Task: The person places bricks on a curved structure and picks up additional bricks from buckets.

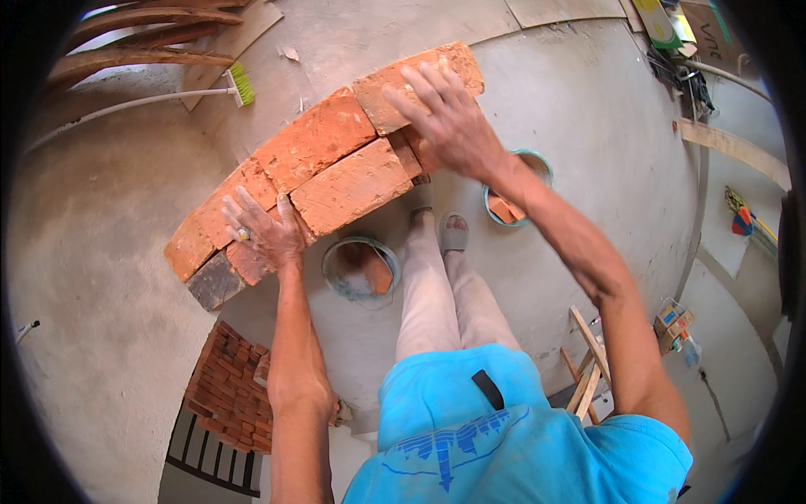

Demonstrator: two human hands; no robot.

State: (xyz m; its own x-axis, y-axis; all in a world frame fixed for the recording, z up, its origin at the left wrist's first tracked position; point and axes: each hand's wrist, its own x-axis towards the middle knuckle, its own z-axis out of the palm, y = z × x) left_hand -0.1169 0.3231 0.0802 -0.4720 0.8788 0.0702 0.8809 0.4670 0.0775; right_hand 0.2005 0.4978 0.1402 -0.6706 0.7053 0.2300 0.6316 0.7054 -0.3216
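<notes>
A curved double row of red-orange bricks (315, 139) crosses the upper middle, with a dark grey brick (216, 278) at its lower left end. My left hand (264, 235), wearing a ring, rests on the left part of the row, fingers spread over the bricks. At the upper right end, my right hand (449, 126) lies across the top brick with spread, slightly bent fingers; its thumb is partly hidden against the bricks. Below the row are two buckets, one with brick pieces (506, 210), the other with a reddish piece (374, 269) inside.
My legs (428, 294) show below the bricks. A brick stack (227, 378) sits at lower left near dark railings (210, 466). Curved wooden pieces (134, 63) and a green-bristled broom (239, 84) lie at upper left. A plank (726, 147) and wooden frame (588, 370) are at right.
</notes>
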